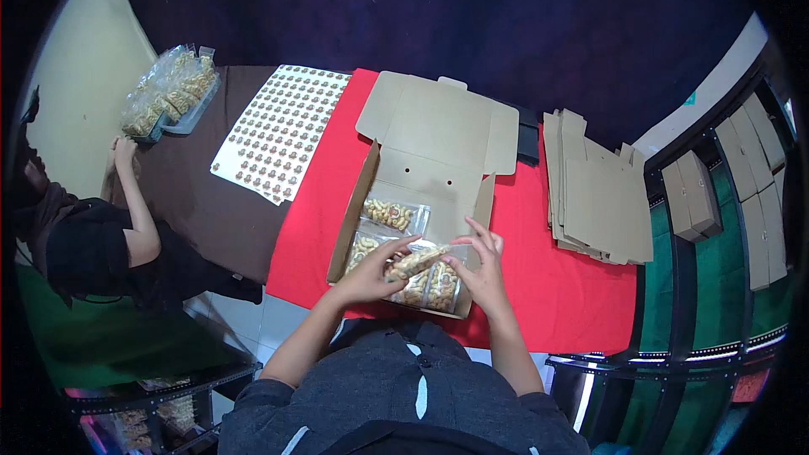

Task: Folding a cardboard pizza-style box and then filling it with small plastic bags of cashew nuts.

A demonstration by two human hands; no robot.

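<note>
An open cardboard box lies in front of me with its lid folded back. Clear packets of pale curved nuts, apparently cashews, are inside: one packet at the left middle, others along the near side, such as the packet at the near right. Over this near row, both hands hold one tilted nut packet. My left hand is closed on its left end. The thumb and fingers of my right hand pinch its right end. My hands partly cover the packets below.
A red cloth covers the table under the box. To the left lies a sticker sheet; beyond it is a tub heaped with nut packets. Another person sits there. Flat cardboard boxes are stacked right, near shelves.
</note>
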